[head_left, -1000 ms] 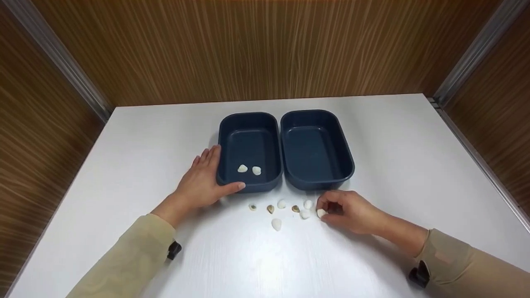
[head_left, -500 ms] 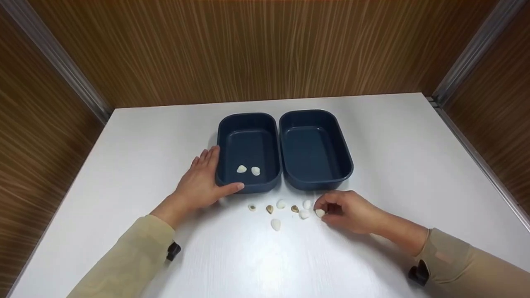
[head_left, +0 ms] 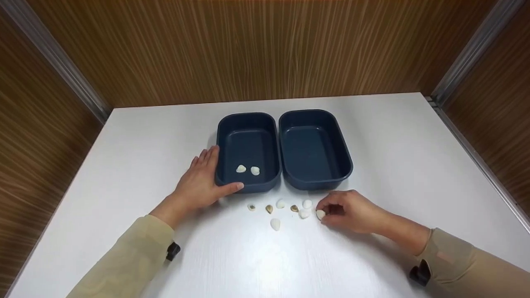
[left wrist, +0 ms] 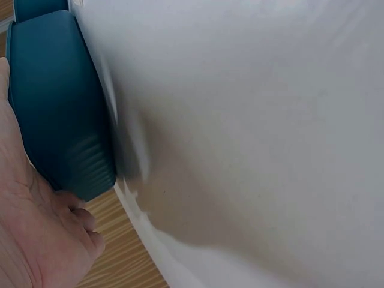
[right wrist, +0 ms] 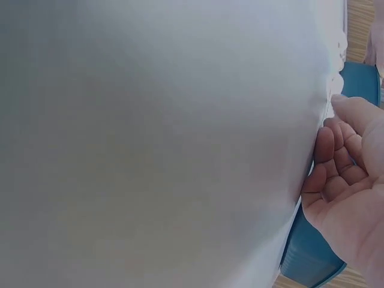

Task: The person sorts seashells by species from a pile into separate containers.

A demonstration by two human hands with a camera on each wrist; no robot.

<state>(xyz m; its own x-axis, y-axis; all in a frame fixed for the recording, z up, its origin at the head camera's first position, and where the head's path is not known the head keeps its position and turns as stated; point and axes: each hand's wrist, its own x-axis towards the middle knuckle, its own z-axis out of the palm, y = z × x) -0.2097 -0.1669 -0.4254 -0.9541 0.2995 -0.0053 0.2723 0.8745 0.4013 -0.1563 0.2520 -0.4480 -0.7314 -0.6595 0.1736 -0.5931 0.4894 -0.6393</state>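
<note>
Two dark blue bins stand side by side on a white table point(head_left: 372, 136). The left bin point(head_left: 247, 124) holds two white shells point(head_left: 247, 169); the right bin point(head_left: 327, 120) has nothing in it. My left hand point(head_left: 203, 182) rests flat against the left bin's near left corner, thumb along its front wall; the bin's wall point(left wrist: 57, 114) shows in the left wrist view. My right hand point(head_left: 348, 209) pinches a white shell point(head_left: 320, 214) on the table with curled fingers. Several small shells point(head_left: 281, 209), white and brownish, lie scattered just left of it.
Wood-grain walls close in the table at the back and both sides, with metal strips in the corners. Bare white tabletop stretches to the left, right and front of the bins.
</note>
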